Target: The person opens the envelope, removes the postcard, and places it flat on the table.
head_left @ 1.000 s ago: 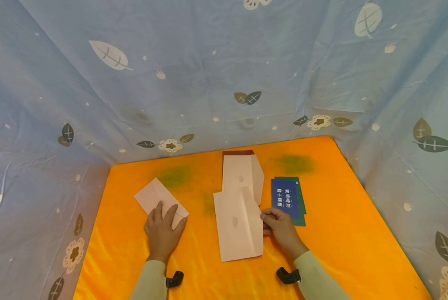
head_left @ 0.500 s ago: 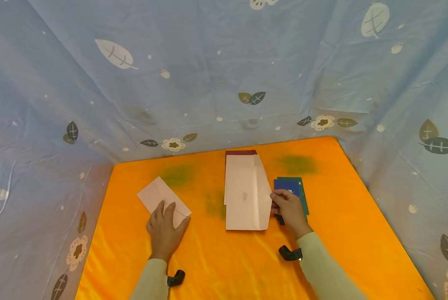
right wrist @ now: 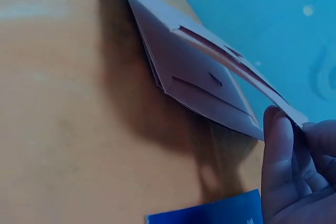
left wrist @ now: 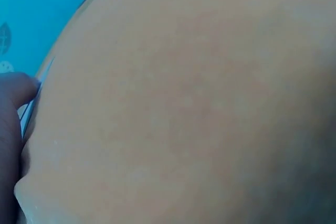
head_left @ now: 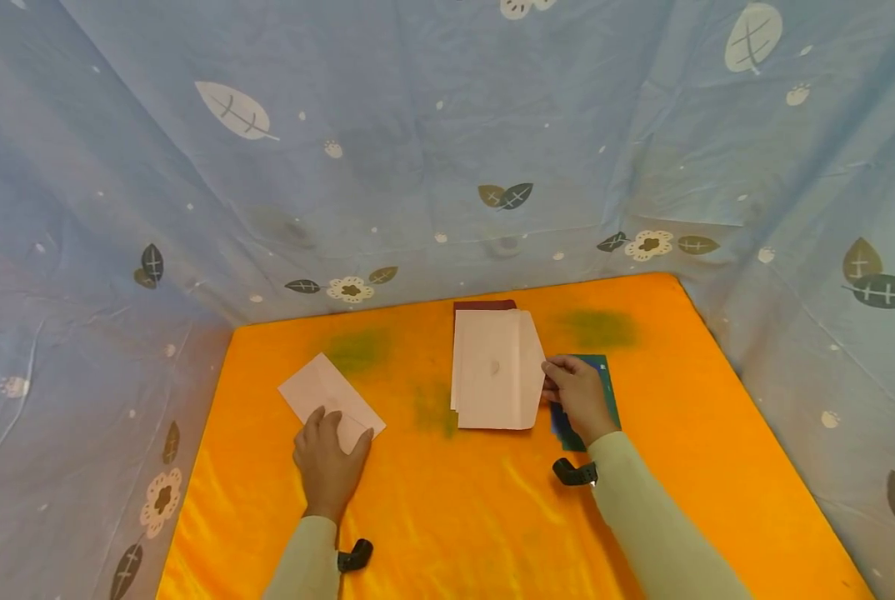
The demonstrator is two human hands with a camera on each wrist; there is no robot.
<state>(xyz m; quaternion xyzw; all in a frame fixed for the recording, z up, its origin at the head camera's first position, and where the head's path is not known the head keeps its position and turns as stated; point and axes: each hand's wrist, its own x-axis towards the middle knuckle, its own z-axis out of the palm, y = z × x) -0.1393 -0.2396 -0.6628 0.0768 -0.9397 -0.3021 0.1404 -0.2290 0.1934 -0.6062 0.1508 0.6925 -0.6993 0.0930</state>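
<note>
In the head view my right hand (head_left: pixel 578 400) pinches the flap edge of a pale pink envelope (head_left: pixel 488 379) between thumb and fingers. That envelope overlaps another pale one, whose edge shows at its left. The right wrist view shows the held envelope (right wrist: pixel 157 11) raised and tilted above the lower envelope (right wrist: pixel 194 82), with a gap between them. A dark red piece (head_left: pixel 485 305) peeks out at the far end of this pile. My left hand (head_left: pixel 329 467) rests with relaxed fingers on a smaller pink envelope (head_left: pixel 320 385), lying at an angle on the left.
Beneath my right hand lie a green card (head_left: pixel 603 375) and a blue card (head_left: pixel 558 423), partly hidden. Orange cloth (head_left: pixel 432 517) covers the table. Blue patterned curtains (head_left: pixel 387 167) enclose the back and both sides.
My right hand has carried the pinched envelope away from me, so it now overlaps the other envelope much more. The left hand stays on its envelope, with its fingers shifted slightly.
</note>
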